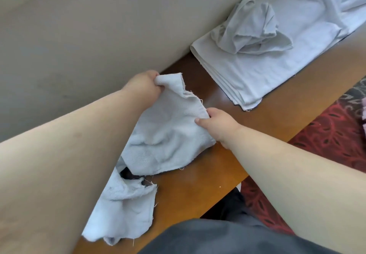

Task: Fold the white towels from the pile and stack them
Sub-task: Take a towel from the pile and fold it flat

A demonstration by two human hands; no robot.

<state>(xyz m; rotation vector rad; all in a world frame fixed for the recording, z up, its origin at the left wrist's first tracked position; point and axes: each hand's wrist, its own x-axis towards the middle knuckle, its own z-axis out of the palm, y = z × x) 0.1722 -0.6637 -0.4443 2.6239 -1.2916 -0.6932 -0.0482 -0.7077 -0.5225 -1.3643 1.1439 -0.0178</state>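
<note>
towel (168, 133) stretched between hands: left (145, 84), right (214, 122) gripping corners.

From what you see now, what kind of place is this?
Probably a room in a home: a glossy brown wooden table against a plain beige wall, a red patterned carpet, and stacked folded white cloths.

Lower towel (122, 214) partly under left forearm (59, 164).
</note>
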